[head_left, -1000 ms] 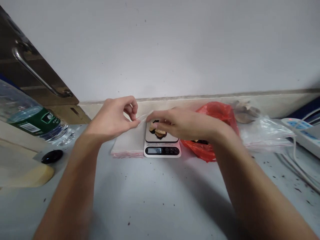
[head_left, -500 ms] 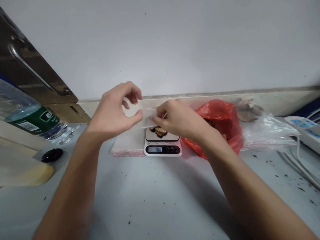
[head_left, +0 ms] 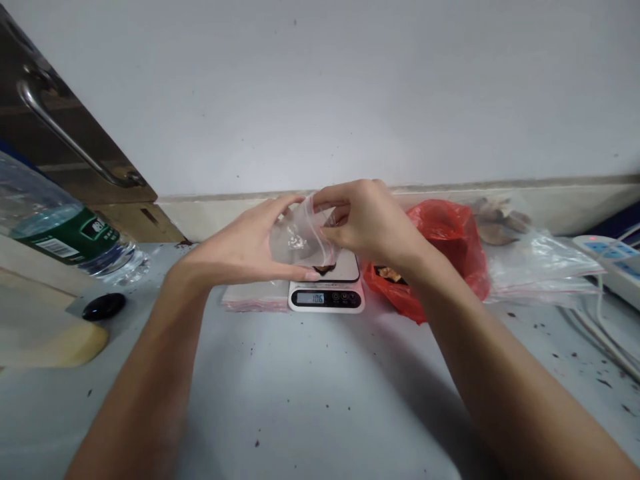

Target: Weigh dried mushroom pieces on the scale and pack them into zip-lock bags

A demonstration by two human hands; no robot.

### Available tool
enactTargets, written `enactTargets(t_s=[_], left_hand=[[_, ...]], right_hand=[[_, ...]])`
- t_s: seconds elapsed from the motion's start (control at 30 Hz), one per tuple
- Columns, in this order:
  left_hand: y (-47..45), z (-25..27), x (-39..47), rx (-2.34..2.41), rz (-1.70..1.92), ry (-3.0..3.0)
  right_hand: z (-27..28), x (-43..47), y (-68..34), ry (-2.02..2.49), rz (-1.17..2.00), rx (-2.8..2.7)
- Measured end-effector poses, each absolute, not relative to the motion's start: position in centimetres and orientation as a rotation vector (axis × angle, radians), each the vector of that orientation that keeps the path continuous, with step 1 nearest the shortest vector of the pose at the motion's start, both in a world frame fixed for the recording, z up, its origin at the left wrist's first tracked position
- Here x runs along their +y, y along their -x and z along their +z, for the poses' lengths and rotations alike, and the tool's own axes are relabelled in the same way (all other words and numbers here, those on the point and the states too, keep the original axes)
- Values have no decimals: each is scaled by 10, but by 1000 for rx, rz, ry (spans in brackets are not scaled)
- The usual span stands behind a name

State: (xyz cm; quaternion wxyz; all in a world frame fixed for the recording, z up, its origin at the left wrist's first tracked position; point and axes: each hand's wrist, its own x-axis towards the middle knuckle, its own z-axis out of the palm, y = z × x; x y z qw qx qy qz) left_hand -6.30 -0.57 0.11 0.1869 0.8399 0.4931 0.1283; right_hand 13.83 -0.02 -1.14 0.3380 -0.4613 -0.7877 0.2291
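A clear zip-lock bag with its mouth spread is held between my hands, above the small white digital scale. My left hand curves round the bag from the left, thumb along its lower edge. My right hand has its fingers at the bag's mouth from the right. Dark, dried slices show on the scale's plate, mostly hidden behind the bag. The display appears to read 10.6. Beside the scale lies a stack of flat zip-lock bags.
A red plastic bag with dried pieces inside stands right of the scale. Filled and flat clear bags lie beyond it, near a power strip and cables. A water bottle and a black oval object are at left.
My left hand has moved right and down onto the bag, which is now spread. My right hand has shifted slightly right, its fingers now at the bag's mouth. The display still looks the same.
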Motion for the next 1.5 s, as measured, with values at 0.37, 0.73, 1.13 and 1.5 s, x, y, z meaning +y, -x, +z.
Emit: enactTargets(t_s=[0.37,0.73,1.13,1.5], left_hand=[[81,4,0,1549,85,-2326],[84,-6,6,1621,-254,-2224],[81,-15,10,1531,-192,-2225],[75,-15,10,1517,-226,-2226]], right_hand=[[-18,8,-145,1751,580,-2188],[-41,18,-127,1636,659,-2557],[-37,21,-132,1678,661,-2446],[-32,29,-152,1513,989,-2237]])
